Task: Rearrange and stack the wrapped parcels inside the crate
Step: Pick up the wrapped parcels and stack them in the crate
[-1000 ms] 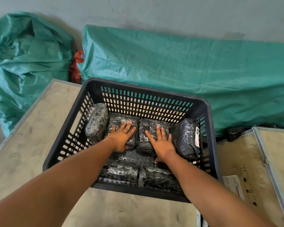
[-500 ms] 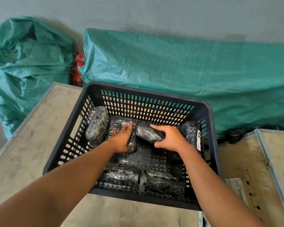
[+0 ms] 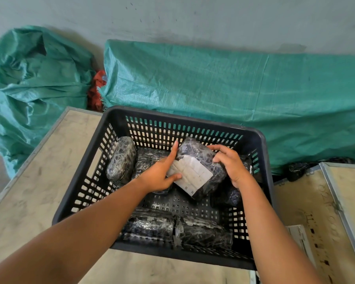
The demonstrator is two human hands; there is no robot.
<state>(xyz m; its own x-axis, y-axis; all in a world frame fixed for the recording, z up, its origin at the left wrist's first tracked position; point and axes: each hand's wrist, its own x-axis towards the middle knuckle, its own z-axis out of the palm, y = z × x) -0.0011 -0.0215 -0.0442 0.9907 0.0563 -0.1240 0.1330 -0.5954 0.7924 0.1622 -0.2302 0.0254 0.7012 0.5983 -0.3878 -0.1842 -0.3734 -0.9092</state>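
Head view: hands (image 3: 195, 171) tilt black film-wrapped parcel (image 3: 201, 160), white label up

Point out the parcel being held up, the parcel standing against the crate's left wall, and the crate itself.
Held parcel (image 3: 201, 160), head view: on its dark wrap above the white label.
Left-wall parcel (image 3: 121, 159), head view: middle of its upper face.
Crate (image 3: 184, 119), head view: on the far rim.

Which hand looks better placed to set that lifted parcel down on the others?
Probably the right hand: its fingers wrap the lifted parcel over the top, while the left hand only steadies its white label.
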